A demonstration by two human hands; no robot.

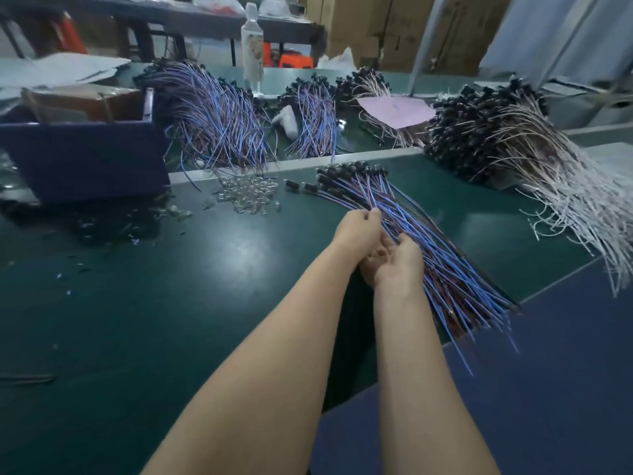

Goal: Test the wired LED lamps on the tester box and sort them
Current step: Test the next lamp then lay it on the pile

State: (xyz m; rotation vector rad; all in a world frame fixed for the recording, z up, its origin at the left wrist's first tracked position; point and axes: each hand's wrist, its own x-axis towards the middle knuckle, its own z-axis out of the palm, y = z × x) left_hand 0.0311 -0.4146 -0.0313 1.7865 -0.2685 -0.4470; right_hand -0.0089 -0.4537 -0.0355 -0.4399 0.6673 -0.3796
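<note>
Lamp bundle gripped by right hand, pinched by left hand; leads overhanging right edge of table may be snagged, dropped.

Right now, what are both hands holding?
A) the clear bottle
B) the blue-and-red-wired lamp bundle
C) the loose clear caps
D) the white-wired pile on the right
B: the left hand and the right hand both grip the blue-and-red-wired lamp bundle, its black heads pointing away over the green table; the white-wired pile lies apart to the right.
</note>
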